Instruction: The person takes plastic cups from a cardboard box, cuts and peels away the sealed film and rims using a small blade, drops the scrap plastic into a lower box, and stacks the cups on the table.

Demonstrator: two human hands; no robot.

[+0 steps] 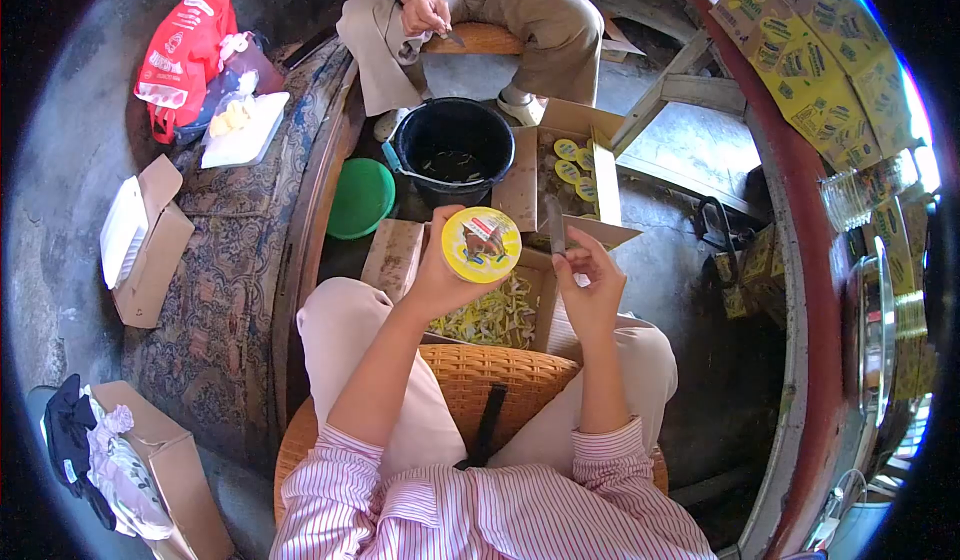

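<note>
My left hand [432, 285] is closed around a plastic cup with a yellow printed seal [482, 245], its round top facing up toward me. To its right, my right hand [596, 290] pinches a knife [556, 225] with a flat grey blade pointing away from me. The blade is apart from the cup. Below both hands sits a cardboard box of yellow and white scraps [490, 315]. Just beyond, an open carton [618, 200] holds several yellow-topped cups [573, 168]. The cup's side is mostly hidden by my fingers and the lid.
A black bucket [452, 150] with dark contents stands ahead, beside a green basin [360, 198]. Opposite me sits another person, whose hand [427, 10] holds a small blade. A patterned couch [225, 250] runs along the left; a wooden frame [790, 290] borders the right.
</note>
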